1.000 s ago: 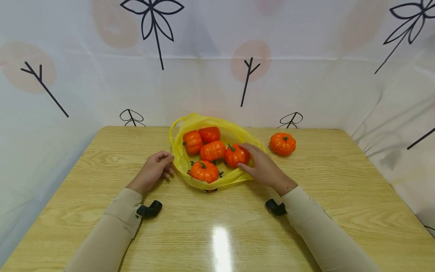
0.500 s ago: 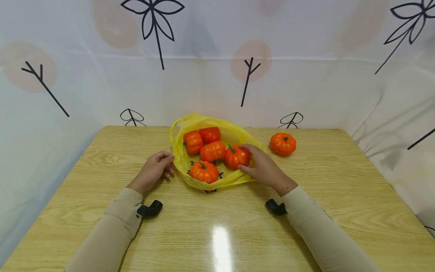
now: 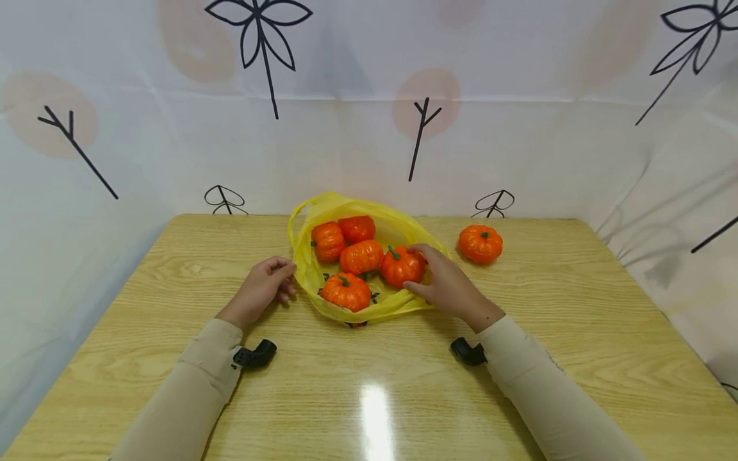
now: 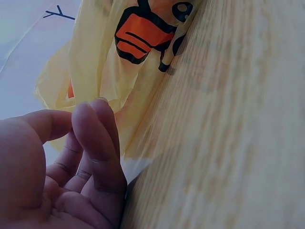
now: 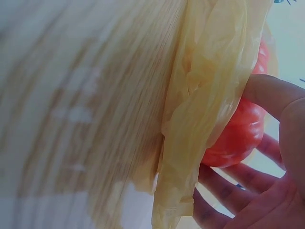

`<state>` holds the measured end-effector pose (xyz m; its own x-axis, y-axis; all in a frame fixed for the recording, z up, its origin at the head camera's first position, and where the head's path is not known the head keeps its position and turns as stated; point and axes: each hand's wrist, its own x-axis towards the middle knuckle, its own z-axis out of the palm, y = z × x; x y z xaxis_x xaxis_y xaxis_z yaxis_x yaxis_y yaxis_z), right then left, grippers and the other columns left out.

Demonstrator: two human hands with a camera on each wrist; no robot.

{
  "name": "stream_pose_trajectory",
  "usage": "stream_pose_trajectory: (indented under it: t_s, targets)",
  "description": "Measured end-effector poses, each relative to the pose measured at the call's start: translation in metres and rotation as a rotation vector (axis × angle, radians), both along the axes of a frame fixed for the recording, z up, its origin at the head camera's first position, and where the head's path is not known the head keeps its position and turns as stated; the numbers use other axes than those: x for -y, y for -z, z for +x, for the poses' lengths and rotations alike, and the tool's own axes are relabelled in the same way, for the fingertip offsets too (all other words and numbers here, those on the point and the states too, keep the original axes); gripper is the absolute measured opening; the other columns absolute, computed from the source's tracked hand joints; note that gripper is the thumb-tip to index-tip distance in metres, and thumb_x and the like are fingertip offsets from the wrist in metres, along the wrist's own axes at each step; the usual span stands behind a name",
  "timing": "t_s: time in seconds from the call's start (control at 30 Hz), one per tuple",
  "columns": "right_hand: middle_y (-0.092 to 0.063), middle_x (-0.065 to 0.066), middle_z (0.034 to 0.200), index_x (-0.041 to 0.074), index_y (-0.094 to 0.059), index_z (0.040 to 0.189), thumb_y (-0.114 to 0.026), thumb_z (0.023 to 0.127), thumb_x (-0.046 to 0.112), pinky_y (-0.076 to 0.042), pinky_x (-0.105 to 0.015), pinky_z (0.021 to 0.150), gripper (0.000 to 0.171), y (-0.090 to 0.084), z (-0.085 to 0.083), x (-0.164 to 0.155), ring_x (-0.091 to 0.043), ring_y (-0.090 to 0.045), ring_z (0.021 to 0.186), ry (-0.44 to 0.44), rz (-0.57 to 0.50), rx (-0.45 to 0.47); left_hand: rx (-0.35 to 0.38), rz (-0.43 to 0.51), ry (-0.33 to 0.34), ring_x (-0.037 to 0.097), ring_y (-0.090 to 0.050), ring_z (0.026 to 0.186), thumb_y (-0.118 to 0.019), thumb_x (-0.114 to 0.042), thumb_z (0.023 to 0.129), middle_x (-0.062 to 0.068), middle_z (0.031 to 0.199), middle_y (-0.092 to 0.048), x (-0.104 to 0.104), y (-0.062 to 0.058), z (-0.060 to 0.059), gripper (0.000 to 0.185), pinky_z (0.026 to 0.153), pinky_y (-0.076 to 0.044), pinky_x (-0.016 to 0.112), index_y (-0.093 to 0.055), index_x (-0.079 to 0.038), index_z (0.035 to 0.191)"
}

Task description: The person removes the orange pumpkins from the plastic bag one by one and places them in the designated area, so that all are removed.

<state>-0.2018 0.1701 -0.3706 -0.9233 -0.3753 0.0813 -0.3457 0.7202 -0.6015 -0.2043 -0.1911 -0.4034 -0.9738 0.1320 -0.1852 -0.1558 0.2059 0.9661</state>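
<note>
A yellow plastic bag lies wide-mouthed on the table with several small orange toy pumpkins inside. My left hand pinches the bag's left rim between thumb and index finger; in the left wrist view the pinch sits against the yellow plastic. Inside the bag's right side, my right hand has its thumb and fingers curved round a pumpkin with a green stem. The right wrist view shows the bag's wall hiding part of that pumpkin.
Another orange pumpkin stands on the table to the right of the bag. A white cloth backdrop with printed drawings rises behind the table's far edge. Black cameras are strapped at both wrists.
The pumpkin at my right hand has shifted slightly toward me, and the right thumb has dropped a little with it. My left hand and the bag stay where they were.
</note>
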Motion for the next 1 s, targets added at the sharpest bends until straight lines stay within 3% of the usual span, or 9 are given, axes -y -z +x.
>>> stream_pose_trajectory:
  t_s: [0.33,1.0]
  targets:
    - [-0.042,-0.012,0.155,0.012,-0.036,0.152,-0.074,0.092,0.032,-0.037,-0.055,0.116,0.074,-0.005,0.002,-0.001,-0.035,-0.04,0.143,0.011,0.035,-0.008,0.007,0.006,0.0,0.01,-0.061,0.071,-0.051,-0.032,0.106,0.001,0.092,-0.058,0.001,0.001,0.0,0.031,0.061,-0.055,0.026,-0.053,-0.004,0.118]
    - [-0.044,-0.008,0.154,0.013,-0.041,0.15,-0.072,0.093,0.036,-0.038,-0.054,0.115,0.069,-0.014,0.004,-0.004,-0.033,-0.041,0.143,0.005,0.04,-0.067,0.0,0.001,-0.001,0.011,-0.061,0.068,-0.052,-0.031,0.106,0.002,0.088,-0.059,0.0,0.0,0.0,0.03,0.06,-0.057,0.028,-0.054,-0.003,0.116]
